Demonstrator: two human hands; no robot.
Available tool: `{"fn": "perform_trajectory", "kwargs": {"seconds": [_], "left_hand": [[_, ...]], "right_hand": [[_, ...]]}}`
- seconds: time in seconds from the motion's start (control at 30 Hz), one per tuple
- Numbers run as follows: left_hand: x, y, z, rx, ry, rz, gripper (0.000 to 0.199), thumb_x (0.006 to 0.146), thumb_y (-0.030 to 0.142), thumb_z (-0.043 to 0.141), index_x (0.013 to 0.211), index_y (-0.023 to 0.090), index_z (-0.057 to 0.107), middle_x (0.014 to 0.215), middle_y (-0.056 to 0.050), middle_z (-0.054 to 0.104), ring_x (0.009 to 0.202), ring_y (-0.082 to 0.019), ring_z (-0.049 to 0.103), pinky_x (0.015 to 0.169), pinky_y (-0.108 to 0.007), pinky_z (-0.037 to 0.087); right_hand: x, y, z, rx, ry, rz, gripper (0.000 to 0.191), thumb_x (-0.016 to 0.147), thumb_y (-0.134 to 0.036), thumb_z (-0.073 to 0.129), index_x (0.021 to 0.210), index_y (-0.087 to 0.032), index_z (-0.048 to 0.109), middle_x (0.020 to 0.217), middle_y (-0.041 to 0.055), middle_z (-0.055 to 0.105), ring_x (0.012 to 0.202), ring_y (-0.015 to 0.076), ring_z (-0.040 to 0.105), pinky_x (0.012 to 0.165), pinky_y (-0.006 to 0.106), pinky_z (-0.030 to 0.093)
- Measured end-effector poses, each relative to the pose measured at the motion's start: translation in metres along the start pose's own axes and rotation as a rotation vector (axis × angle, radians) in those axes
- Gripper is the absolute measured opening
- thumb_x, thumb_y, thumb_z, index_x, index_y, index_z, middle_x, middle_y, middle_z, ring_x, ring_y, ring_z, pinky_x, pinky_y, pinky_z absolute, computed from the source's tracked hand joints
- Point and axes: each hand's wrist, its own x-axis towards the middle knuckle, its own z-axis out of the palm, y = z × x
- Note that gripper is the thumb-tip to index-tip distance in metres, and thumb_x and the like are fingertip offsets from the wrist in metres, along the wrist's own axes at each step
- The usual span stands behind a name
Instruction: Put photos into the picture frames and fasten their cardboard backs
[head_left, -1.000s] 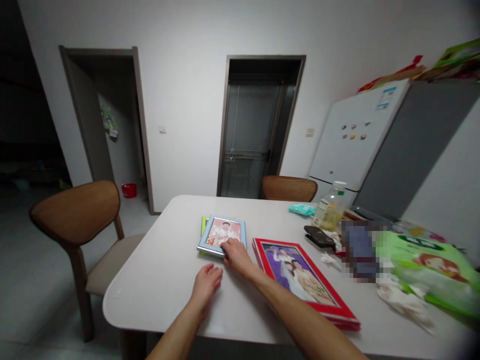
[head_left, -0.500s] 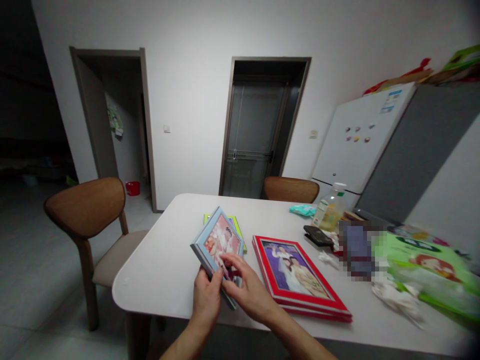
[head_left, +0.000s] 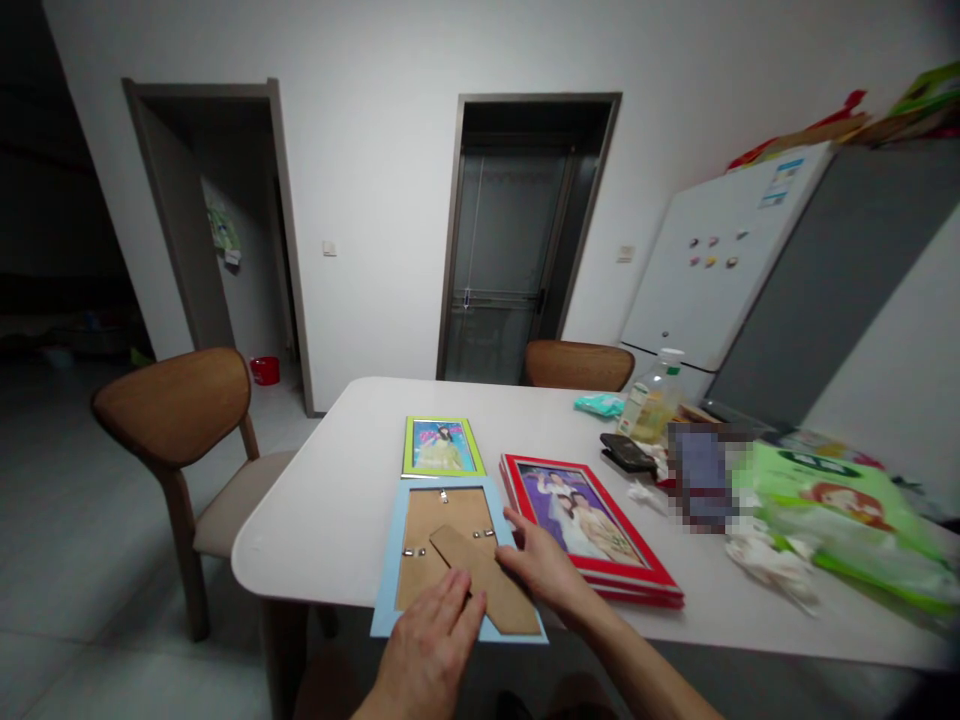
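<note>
A light-blue picture frame (head_left: pixel 386 590) lies face down at the table's near edge, its brown backing board (head_left: pixel 424 515) showing. Small metal clips sit round the board, and a brown easel stand (head_left: pixel 487 580) slants across it. My left hand (head_left: pixel 435 640) lies over the frame's lower part, fingers stretched onto the backing beside the stand. At the right edge my right hand (head_left: pixel 544 565) grips the frame, its thumb against the stand. Just beyond is a green picture frame (head_left: pixel 406 450), photo side up. Red picture frames (head_left: pixel 637 585) lie stacked to the right.
Right of the stack are a dark wallet-like item (head_left: pixel 628 453), crumpled tissues (head_left: pixel 772 565), a bottle of yellowish liquid (head_left: pixel 652 400) and a green package (head_left: pixel 840 500). A teal packet (head_left: pixel 600 405) lies further back. Wooden chairs (head_left: pixel 180 405) stand left and behind the white table (head_left: pixel 315 520).
The blue frame was held up, tilted, photo side showing. Now it is turned over and lowered to the table, back up. The green frame behind it has come into full view.
</note>
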Motion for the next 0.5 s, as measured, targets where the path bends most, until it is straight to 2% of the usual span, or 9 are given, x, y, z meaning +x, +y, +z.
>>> {"fn": "perform_trajectory", "kwargs": {"seconds": [0.1, 0.17, 0.37, 0.5], "left_hand": [[-0.002, -0.001, 0.008, 0.034, -0.031, 0.001, 0.049, 0.071, 0.005, 0.044, 0.117, 0.02, 0.043, 0.121, -0.012, 0.047, 0.111, -0.024, 0.043, 0.087, -0.034, 0.043], [-0.004, -0.002, 0.01, 0.04, -0.042, -0.006, 0.048, 0.071, 0.003, 0.044, 0.117, 0.019, 0.043, 0.121, -0.013, 0.047, 0.111, -0.024, 0.042, 0.086, -0.035, 0.043], [-0.008, -0.002, 0.017, -0.036, -0.035, -0.013, 0.047, 0.072, 0.003, 0.043, 0.115, 0.02, 0.045, 0.12, -0.012, 0.047, 0.111, -0.023, 0.042, 0.087, -0.035, 0.042], [-0.006, -0.003, 0.009, -0.085, -0.102, -0.052, 0.048, 0.069, 0.002, 0.047, 0.112, 0.021, 0.047, 0.12, -0.011, 0.048, 0.11, -0.023, 0.044, 0.087, -0.036, 0.042]], "right_hand": [[0.007, 0.012, 0.004, -0.359, 0.039, -0.106, 0.048, 0.059, -0.015, 0.045, 0.106, -0.011, 0.052, 0.099, 0.0119, 0.061, 0.091, 0.0208, 0.055, 0.08, 0.029, 0.039], [0.008, 0.012, 0.007, -0.496, 0.01, -0.158, 0.042, 0.061, -0.013, 0.042, 0.1, -0.012, 0.055, 0.098, 0.0118, 0.061, 0.089, 0.0201, 0.055, 0.078, 0.027, 0.039], [0.005, 0.004, 0.013, -0.762, -0.05, -0.179, 0.028, 0.062, -0.012, 0.044, 0.085, -0.011, 0.06, 0.085, 0.0129, 0.061, 0.081, 0.02, 0.056, 0.07, 0.025, 0.039], [0.008, 0.004, 0.017, -0.817, -0.016, -0.208, 0.022, 0.064, -0.012, 0.045, 0.079, -0.011, 0.061, 0.089, 0.013, 0.057, 0.08, 0.0176, 0.055, 0.07, 0.022, 0.038]]}}
